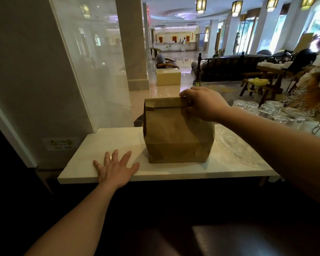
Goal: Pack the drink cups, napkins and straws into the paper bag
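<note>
- The right hand (204, 104) reaches in from the right and clamps on the folded top of the paper bag (177, 133), at the bag's upper right corner; the fingers curl over the far side of the fold and the thumb presses on the near face just below it.
- The left hand (116, 168) lies flat on the near left part of the white counter (103, 143), palm down, all five fingers spread wide apart; it holds nothing and is well apart from the bag, to the bag's left and nearer the camera.
- One paper bag is in sight. It stands upright near the middle of the counter, brown, its top rolled shut into a flat band.
- No drink cup, napkin or straw can be seen outside the bag; what lies inside cannot be told, since the top is closed.
- One clear glass platter (235, 146) lies on the counter just beside the bag on its right, partly under the right forearm.
- A cluster of upturned clear glasses (272, 110) stands behind the counter on the right; about six or seven show, but the forearm and their overlap keep the count uncertain.
- One frosted glass panel (92, 71) rises at the left of the counter.
- A dark rounded thing shows behind the bag's left edge, too hidden to name.
</note>
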Tool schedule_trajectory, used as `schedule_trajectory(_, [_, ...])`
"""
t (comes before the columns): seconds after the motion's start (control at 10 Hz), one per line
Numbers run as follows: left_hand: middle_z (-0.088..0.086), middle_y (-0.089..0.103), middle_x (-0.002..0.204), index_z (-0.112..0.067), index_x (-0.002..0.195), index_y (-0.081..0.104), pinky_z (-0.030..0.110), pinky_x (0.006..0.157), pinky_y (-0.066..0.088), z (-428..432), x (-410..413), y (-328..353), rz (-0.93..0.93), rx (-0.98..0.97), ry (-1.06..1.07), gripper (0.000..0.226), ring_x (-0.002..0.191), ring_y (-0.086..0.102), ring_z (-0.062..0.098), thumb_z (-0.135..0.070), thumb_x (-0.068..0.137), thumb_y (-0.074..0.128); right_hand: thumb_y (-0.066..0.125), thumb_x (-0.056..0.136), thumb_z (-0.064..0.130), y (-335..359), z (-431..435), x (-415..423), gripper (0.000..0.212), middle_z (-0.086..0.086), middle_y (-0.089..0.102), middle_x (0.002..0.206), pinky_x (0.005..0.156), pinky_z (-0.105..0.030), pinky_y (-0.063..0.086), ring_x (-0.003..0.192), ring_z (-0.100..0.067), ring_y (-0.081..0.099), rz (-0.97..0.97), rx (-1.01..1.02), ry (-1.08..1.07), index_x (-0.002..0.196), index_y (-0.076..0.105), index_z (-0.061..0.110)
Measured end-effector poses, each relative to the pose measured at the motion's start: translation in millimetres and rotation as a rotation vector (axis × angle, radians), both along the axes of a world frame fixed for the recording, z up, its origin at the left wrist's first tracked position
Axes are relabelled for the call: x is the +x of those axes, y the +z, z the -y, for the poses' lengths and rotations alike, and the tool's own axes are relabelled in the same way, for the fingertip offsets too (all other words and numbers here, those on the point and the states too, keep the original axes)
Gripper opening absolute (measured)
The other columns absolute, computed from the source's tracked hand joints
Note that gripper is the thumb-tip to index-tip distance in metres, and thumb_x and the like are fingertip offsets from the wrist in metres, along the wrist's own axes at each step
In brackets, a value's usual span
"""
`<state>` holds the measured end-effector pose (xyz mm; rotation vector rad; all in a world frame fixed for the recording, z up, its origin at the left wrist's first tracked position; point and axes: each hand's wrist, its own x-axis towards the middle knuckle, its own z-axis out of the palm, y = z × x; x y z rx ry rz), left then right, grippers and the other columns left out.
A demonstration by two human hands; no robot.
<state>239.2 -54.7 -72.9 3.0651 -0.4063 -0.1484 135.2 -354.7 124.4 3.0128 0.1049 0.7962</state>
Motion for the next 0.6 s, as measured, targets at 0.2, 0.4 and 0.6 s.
schedule_trajectory(0.2, [-0.002,-0.002,0.164,-0.055,0.146,-0.001,0.073,0.106,-0.005,1,-2,8,-0.075,0.034,0.004,0.091,0.148,-0.006,0.033,-0.094,0.064,0.002,0.070,0.083,0.033,0,-6,-13,0.047,-0.006,0.061,0.118,0.080,-0.038,0.049,0.110,-0.028,0.054,0.085,-0.035,-0.011,0.127,0.056,0.024])
schedule_trajectory(0.4, [0.001,0.000,0.164,-0.054,0.146,-0.001,0.072,0.108,0.003,2,-6,27,-0.164,-0.025,-0.009,0.080,0.148,-0.001,0.033,-0.087,0.077,0.019,0.069,0.084,0.032,-2,-14,-33,0.045,-0.006,0.059,0.120,0.082,-0.040,0.049,0.112,-0.028,0.051,0.150,-0.022,0.001,0.126,0.057,0.022])
schedule_trajectory(0.6, [0.006,0.011,0.162,-0.042,0.151,0.007,0.059,0.116,0.012,22,-28,48,0.196,-0.250,-0.116,0.072,0.147,0.009,0.030,-0.069,0.090,0.034,0.069,0.084,0.033,-5,-21,-54,0.049,-0.006,0.059,0.122,0.088,-0.040,0.048,0.117,-0.027,0.048,0.200,0.081,0.004,0.130,0.055,0.021])
